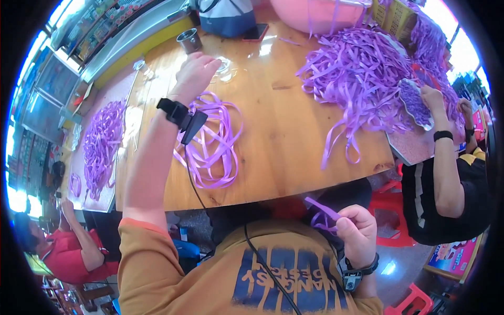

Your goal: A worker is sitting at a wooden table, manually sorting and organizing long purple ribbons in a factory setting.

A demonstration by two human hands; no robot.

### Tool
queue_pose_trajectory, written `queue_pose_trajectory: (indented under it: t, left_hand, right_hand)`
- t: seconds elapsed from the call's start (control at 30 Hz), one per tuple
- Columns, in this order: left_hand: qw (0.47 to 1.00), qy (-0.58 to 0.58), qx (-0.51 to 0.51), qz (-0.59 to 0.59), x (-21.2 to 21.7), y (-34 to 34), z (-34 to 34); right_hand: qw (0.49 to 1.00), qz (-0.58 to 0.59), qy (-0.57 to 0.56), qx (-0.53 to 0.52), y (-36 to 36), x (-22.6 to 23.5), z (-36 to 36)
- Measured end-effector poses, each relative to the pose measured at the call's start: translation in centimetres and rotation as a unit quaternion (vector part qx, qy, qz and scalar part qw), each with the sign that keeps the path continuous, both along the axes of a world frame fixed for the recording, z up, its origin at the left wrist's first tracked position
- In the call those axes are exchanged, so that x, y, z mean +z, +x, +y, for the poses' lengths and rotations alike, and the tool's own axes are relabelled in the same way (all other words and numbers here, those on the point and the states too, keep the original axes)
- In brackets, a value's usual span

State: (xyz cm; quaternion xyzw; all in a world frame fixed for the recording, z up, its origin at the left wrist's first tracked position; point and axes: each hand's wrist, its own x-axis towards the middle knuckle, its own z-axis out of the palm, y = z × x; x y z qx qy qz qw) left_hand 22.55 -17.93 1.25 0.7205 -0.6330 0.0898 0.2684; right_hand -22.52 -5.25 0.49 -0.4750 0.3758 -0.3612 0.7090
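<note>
So, far left, a co-worker in a red shirt was sitting by a pink-topped side surface with a messy ribbon pile on it, plus a small ribbon loop just beside that. Next along was the big wooden table, with a shiny metal cup near its far edge. The person's left hand was stretched out over the table just by that cup, fingers bent, and a clear round item sat right by the fingertips. Honestly couldn't tell if that hand had hold of anything. A loose purple coil lay on the table beside the left forearm. Up at the back were a blue-and-white bag, a phone and a pink basin. Down off the near edge, in front of the person's chest, a purple ribbon strip was pinched between thumb and finger of the right hand. Past that, a massive purple ribbon heap covered the table's right side, a yellow basket behind it. Far right, a co-worker in black had a hand at a tray of purple bits.
</note>
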Motion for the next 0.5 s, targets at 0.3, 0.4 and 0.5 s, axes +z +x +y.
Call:
queue_pose_trajectory:
  t: [0.3, 0.4, 0.5]
  left_hand:
    - [0.969, 0.184, 0.154, -0.061, -1.3, -2.5, -3.6]
    - [0.987, 0.153, -0.033, -0.043, -1.7, -0.9, -4.1]
    - [0.995, -0.073, -0.013, 0.072, -0.9, -0.4, -2.3]
  right_hand:
    - [0.998, -0.027, 0.05, -0.036, -1.7, -0.2, 1.0]
    - [0.998, -0.028, 0.049, -0.042, -1.2, -0.3, 0.3]
    - [0.998, -0.015, 0.048, -0.028, -0.6, 0.0, -0.1]
